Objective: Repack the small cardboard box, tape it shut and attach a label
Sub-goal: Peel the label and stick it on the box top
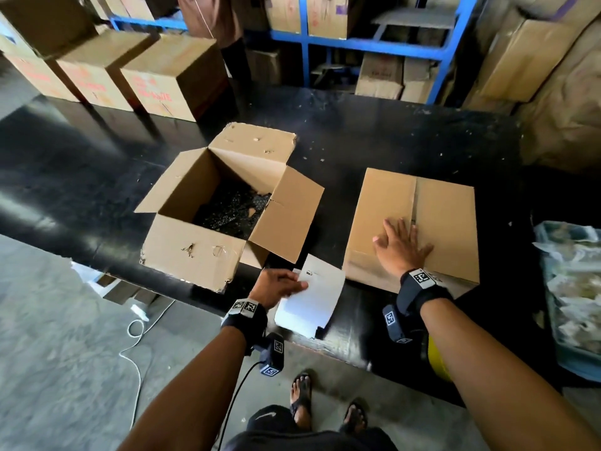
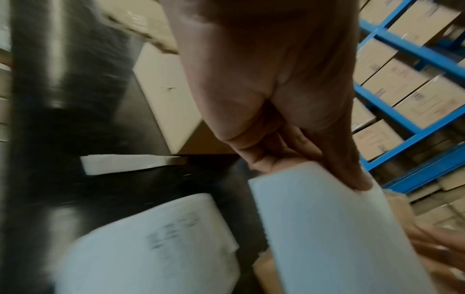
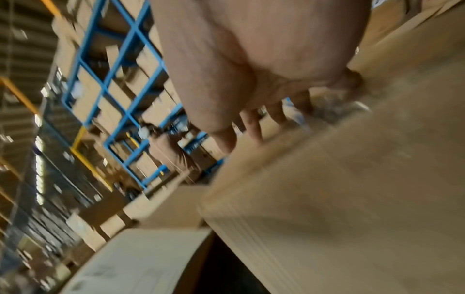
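Two hands are at work near the front edge of the black tabletop (image 1: 374,131). The left hand (image 1: 274,286) pinches a white label sheet (image 1: 312,299) by one corner, thumb on top and fingers (image 2: 264,157) curled beneath; the sheet hangs partly over the front edge of the tabletop. In the left wrist view a second white sheet with blurred print (image 2: 156,244) lies lower down beside the held one, and a narrow white strip (image 2: 130,164) rests flat on the dark surface further off. The right hand (image 1: 400,247) lies flat, fingers straight and spread, on top of the closed small cardboard box (image 1: 439,219), near its front left part and just beside the centre seam where the two top flaps meet. That box stands toward the front right of the tabletop. Left of it, apart from it, stands an open cardboard box (image 1: 208,209) with all four flaps spread out and something dark and speckled at its bottom; its near wall is scuffed and torn. Three more closed cartons (image 1: 136,73) with red print stand in a row at the far left corner. Blue shelving (image 1: 357,40) stacked with cartons runs behind the tabletop. At the right edge sits a bin of clear plastic packets (image 1: 572,288).
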A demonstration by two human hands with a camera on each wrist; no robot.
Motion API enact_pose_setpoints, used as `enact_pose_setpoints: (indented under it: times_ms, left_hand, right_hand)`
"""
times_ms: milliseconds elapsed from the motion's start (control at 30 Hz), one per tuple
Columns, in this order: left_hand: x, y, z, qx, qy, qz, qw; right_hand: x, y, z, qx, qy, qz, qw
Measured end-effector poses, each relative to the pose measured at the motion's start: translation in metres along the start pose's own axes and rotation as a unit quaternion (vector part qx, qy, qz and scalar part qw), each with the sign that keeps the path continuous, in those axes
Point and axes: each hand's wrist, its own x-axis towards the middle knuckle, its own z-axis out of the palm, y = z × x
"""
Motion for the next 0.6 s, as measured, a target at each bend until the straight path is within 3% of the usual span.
enact_pose_setpoints:
  times_ms: [100,167,333,433,600]
  left_hand:
    - [0.004,0.039,0.013,-0.014,-0.025,0.032,0.999]
    - [0.013,0.069,0.027,-0.033,-0.03,0.05,0.998]
    - [0.04,0.147,0.059,-0.087,-0.073,0.099,0.989]
    - [0.059,0.172,0.064,-0.09,-0.111,0.109,0.984]
    - [0.086,0.181,0.054,-0.061,-0.235,0.077,0.967]
  right_hand:
    - [0.002,-0.013,-0.031,0.101,-0.016,-0.003,0.995]
    - [-0.001,-0.022,-0.053,0.222,-0.003,-0.031,0.975]
    - [-0.017,-0.028,-0.095,0.49,-0.078,-0.067,0.866]
    - [-0.008,-0.018,-0.112,0.569,-0.044,-0.062,0.819]
    - [0.004,-0.005,-0.137,0.628,0.053,-0.024,0.776]
